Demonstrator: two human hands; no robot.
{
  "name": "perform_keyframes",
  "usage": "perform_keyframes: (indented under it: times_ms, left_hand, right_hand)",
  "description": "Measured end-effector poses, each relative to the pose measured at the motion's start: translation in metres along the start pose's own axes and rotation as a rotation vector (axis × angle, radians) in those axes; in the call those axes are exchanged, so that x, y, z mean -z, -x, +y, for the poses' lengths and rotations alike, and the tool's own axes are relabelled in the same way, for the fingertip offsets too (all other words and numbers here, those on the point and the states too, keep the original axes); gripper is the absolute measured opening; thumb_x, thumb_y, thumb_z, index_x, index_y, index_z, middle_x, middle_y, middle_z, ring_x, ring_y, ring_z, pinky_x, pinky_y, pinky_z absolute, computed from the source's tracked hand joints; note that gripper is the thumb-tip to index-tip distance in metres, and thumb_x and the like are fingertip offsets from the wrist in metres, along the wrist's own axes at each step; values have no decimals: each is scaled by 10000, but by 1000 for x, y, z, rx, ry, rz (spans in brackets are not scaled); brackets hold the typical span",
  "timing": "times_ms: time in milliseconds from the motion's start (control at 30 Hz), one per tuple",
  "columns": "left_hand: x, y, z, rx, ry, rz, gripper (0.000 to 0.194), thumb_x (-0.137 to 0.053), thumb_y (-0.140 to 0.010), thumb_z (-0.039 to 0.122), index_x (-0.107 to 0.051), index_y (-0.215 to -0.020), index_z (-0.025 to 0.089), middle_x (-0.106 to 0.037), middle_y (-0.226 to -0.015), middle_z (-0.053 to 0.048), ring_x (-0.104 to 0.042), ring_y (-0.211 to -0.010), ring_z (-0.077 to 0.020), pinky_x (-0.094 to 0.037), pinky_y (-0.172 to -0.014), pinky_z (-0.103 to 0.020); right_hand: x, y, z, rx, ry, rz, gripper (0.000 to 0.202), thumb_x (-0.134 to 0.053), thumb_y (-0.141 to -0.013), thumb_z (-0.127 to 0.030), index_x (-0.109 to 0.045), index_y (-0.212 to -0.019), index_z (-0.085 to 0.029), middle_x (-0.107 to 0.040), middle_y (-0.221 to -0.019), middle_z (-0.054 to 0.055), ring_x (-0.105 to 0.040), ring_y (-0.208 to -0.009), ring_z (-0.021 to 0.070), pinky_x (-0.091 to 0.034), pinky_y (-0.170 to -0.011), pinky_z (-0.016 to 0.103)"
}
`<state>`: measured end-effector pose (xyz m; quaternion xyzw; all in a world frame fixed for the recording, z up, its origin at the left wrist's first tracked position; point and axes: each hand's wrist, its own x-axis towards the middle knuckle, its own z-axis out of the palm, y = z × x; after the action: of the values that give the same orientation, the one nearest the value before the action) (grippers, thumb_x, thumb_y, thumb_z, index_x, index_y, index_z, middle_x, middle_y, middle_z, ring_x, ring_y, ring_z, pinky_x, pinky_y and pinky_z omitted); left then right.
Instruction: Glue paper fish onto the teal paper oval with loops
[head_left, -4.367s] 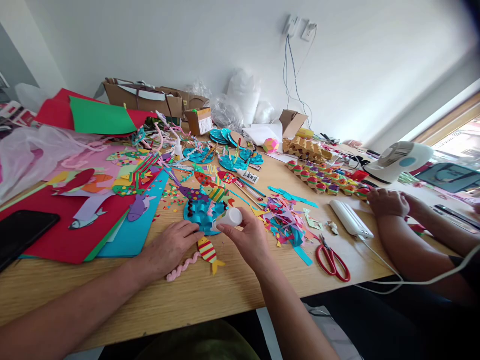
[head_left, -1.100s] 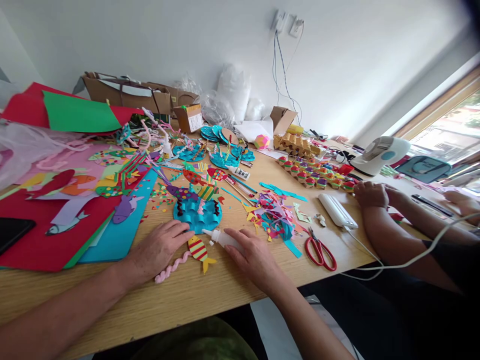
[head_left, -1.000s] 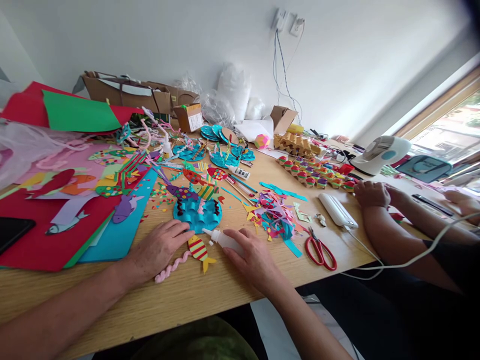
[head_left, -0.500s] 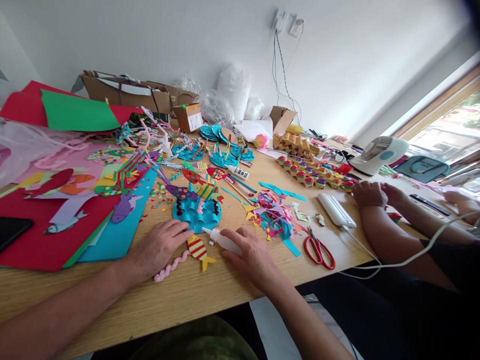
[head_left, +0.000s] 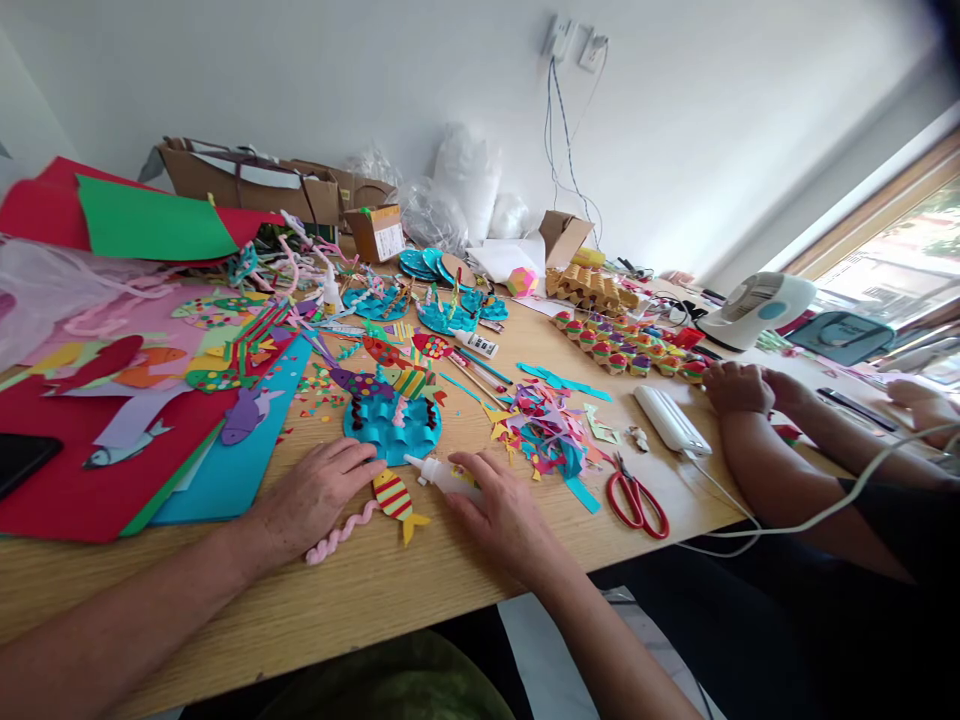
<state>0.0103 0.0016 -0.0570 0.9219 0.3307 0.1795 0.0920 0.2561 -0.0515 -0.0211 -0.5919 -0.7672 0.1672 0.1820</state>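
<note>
My left hand rests low over the table, fingers together and fingertips at the head of a yellow paper fish with red stripes. A twisted pink pipe cleaner runs out from beside the fish toward the table's near edge. My right hand is closed around a white glue bottle, its nozzle pointing left toward the fish. Just beyond both hands sits a blue egg-carton base carrying several paper fish on pipe cleaners. My left thumb is hidden.
Red-handled scissors and paper scraps lie to the right. Beyond them are a white power strip with a cable and another person's hand. Coloured sheets cover the left side. A painted egg carton stands farther back.
My right hand has slid back slightly along the glue bottle, so more of the bottle and its label shows. The left hand and the striped fish stay nearly in place.
</note>
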Motion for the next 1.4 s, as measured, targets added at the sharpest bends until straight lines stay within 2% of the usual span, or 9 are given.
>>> perform_keyframes:
  times_ms: [133,267,500,700,833,1067,1233,1400]
  left_hand:
    - [4,0,5,24,13,5,384,-366,-790,99,-590,-1071,234,-609,-1029,-41,-506,-975,-197,-448,-753,-279]
    - [4,-1,9,47,30,37,377,-353,-782,97,-606,-1026,235,-621,-987,-45,-513,-968,-203,-450,-742,-282]
    - [-1,2,9,64,38,58,377,-347,-799,95,-588,-1060,221,-588,-1094,-48,-490,-1025,-204,-432,-817,-306]
    - [-4,-1,8,100,77,83,347,-351,-797,131,-618,-998,222,-622,-1035,-61,-499,-1021,-212,-421,-846,-328]
    - [-1,-2,12,126,118,95,347,-340,-794,140,-633,-962,222,-640,-977,-66,-506,-1014,-212,-416,-854,-339]
    - [6,-4,18,139,150,87,344,-340,-782,132,-638,-930,219,-644,-952,-61,-524,-995,-210,-433,-829,-328]
    - [7,-5,19,171,164,80,339,-355,-777,130,-641,-931,228,-640,-974,-60,-513,-1020,-212,-425,-851,-331]
    - [10,-5,15,166,184,7,317,-391,-772,144,-640,-950,226,-629,-1013,-58,-503,-1036,-214,-421,-860,-329]
  right_hand:
    - [-1,-1,1,-39,-27,13,299,-544,-796,-251,-563,-1086,-183,-599,-1002,80,-561,-907,197,-409,-777,291]
    - [-2,-2,1,-19,-12,20,255,-543,-781,-239,-577,-1033,-214,-624,-924,53,-579,-840,178,-405,-719,258]
    - [-1,-2,-3,-33,59,5,245,-557,-762,-233,-562,-1007,-235,-614,-905,43,-585,-797,171,-386,-675,236]
    - [9,-3,-8,-61,9,-55,258,-522,-814,-313,-552,-1048,-210,-637,-950,70,-589,-840,194,-389,-683,254]
    - [13,-5,-11,-58,20,-43,228,-456,-849,-292,-569,-1019,-190,-640,-919,72,-586,-844,185,-382,-689,252]
    - [15,-7,-17,-70,168,-12,235,-518,-800,-301,-593,-1011,-229,-623,-866,47,-572,-790,179,-347,-623,237]
    - [16,-6,-23,-22,266,4,267,-547,-789,-283,-588,-1052,-287,-585,-894,27,-558,-737,153,-314,-566,227]
    - [11,-1,-21,48,317,72,297,-540,-796,-210,-575,-1075,-308,-543,-928,32,-542,-745,147,-322,-560,225]
